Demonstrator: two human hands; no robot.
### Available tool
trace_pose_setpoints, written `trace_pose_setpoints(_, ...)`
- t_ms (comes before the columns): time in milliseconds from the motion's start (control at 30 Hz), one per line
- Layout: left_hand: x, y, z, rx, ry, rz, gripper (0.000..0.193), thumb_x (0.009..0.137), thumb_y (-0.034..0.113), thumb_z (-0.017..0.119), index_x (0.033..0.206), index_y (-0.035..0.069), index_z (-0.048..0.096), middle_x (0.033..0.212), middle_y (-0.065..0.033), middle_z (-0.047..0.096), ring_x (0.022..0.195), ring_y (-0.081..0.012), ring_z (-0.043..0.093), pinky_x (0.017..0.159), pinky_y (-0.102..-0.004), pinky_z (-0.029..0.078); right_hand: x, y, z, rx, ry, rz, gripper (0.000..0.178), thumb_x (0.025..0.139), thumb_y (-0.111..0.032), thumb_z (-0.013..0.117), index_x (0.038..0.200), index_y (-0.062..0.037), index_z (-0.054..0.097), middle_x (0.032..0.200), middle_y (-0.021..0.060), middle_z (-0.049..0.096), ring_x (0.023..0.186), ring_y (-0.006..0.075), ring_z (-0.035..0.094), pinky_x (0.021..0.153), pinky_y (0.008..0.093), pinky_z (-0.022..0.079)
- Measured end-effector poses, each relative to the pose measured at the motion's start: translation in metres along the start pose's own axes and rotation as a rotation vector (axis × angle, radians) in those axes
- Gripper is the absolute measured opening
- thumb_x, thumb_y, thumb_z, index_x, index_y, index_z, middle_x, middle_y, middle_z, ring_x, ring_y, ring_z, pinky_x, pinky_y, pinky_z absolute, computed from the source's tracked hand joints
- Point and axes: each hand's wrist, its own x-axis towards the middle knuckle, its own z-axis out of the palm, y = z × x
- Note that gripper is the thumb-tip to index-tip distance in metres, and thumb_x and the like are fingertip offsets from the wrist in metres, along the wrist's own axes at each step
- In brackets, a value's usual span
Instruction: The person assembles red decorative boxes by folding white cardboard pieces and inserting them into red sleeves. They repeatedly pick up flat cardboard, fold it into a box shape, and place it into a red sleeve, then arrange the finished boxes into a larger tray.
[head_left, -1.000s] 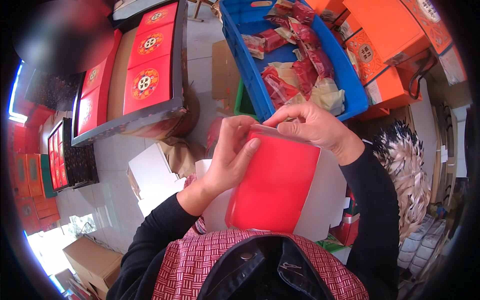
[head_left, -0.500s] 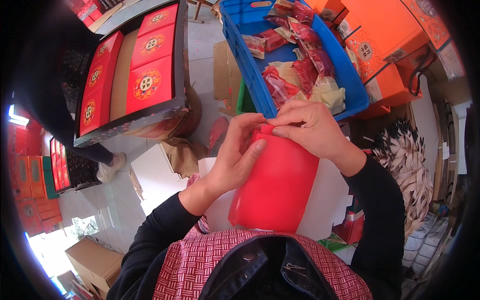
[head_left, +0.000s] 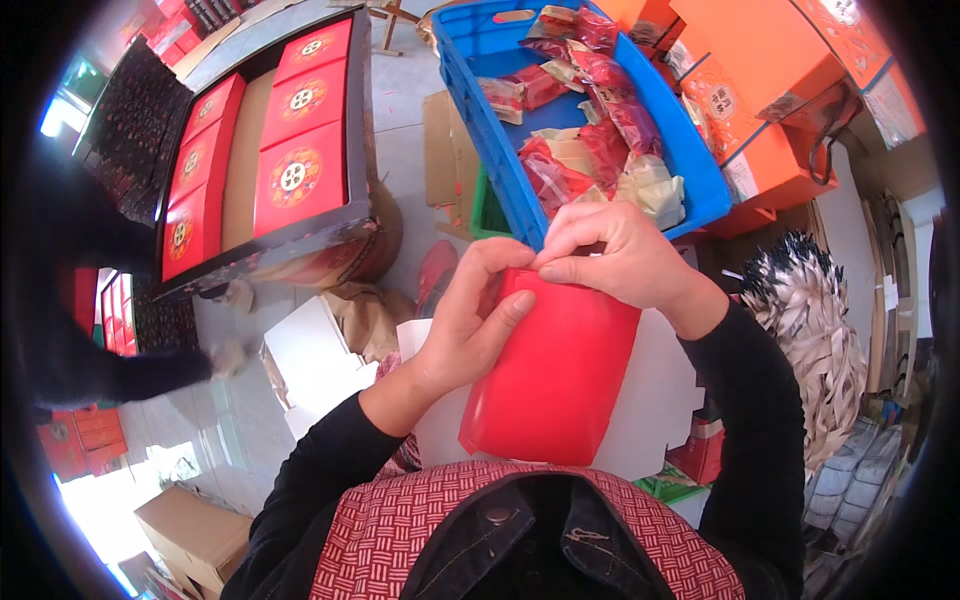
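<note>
A red cardboard box (head_left: 560, 375), plain and glossy, lies over my lap in the middle of the view. My left hand (head_left: 478, 318) is closed round its far left corner, thumb on top and fingers down the side. With thumb and fingers pinched together, my right hand (head_left: 622, 255) grips the far edge, where a small flap shows between the two hands. The fingertips partly hide that flap. Under the red box, white cardboard (head_left: 660, 390) sticks out on both sides.
Beyond my hands stands a blue crate (head_left: 487, 150) with several red and cream packets (head_left: 605, 95). Far left, a dark-framed tray (head_left: 360, 120) carries red boxes (head_left: 300, 185). Orange boxes (head_left: 745, 65) are stacked far right, above bundled cream straps (head_left: 815, 350). A person's dark sleeve (head_left: 130, 375) reaches in at left.
My right fingers have pressed the small raised red flap down toward the box's far edge. The other person at left has bent lower, an arm now stretching across the floor area.
</note>
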Motion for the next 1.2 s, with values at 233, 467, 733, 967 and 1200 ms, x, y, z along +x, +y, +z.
trace_pose_setpoints(233, 0.0, -0.003, -0.007, 0.022, 0.011, 0.021, 0.021, 0.094, -0.001, 0.049, 0.115, -0.001, 0.047, 0.119, -0.0141, 0.049, 0.115, -0.0233, 0.053, 0.099, -0.0348, 0.041, -0.033, 0.019, -0.031, 0.47, 0.172, 0.273, 0.017, 0.088, -0.012, 0.067, 0.097, 0.0023, 0.07, 0.091, 0.0062, 0.068, 0.085, 0.0109, 0.063, 0.076, 0.0227, 0.049)
trace_pose_setpoints(467, 0.003, -0.002, -0.001, 0.011, -0.004, -0.005, 0.02, 0.095, 0.002, 0.05, 0.115, -0.001, 0.047, 0.119, -0.0137, 0.049, 0.116, -0.0237, 0.053, 0.099, -0.0355, 0.042, -0.053, 0.023, -0.011, 0.72, 0.122, 0.51, 0.034, 0.087, -0.013, 0.069, 0.114, 0.0071, 0.063, 0.107, 0.0134, 0.068, 0.098, 0.0151, 0.064, 0.09, 0.0277, 0.049)
trace_pose_setpoints(733, 0.001, -0.003, -0.005, 0.002, 0.011, -0.002, 0.02, 0.096, 0.004, 0.05, 0.115, -0.001, 0.046, 0.119, -0.0147, 0.051, 0.115, -0.024, 0.054, 0.099, -0.0357, 0.042, -0.04, 0.011, -0.01, 0.422, 0.098, 0.492, 0.031, 0.085, -0.01, 0.07, 0.112, 0.0043, 0.066, 0.104, 0.0124, 0.07, 0.094, 0.0145, 0.065, 0.086, 0.0258, 0.05)
trace_pose_setpoints(967, 0.0, -0.007, -0.007, -0.031, 0.049, -0.035, 0.019, 0.097, 0.004, 0.05, 0.115, -0.002, 0.048, 0.118, -0.0144, 0.053, 0.109, -0.0197, 0.054, 0.097, -0.0326, 0.041, -0.047, 0.024, 0.014, 0.273, 0.18, 0.23, 0.032, 0.098, -0.023, 0.053, 0.111, 0.0029, 0.067, 0.099, 0.0126, 0.071, 0.093, 0.0141, 0.065, 0.085, 0.027, 0.049)
trace_pose_setpoints(1200, -0.002, -0.014, -0.011, -0.053, 0.067, -0.037, 0.016, 0.096, 0.003, 0.05, 0.112, -0.002, 0.048, 0.117, -0.0137, 0.053, 0.11, -0.0199, 0.054, 0.097, -0.0326, 0.042, -0.078, 0.033, 0.031, 0.574, 0.659, 0.239, 0.02, 0.093, -0.009, 0.06, 0.107, 0.004, 0.066, 0.099, 0.009, 0.068, 0.088, 0.0126, 0.063, 0.084, 0.0251, 0.049)
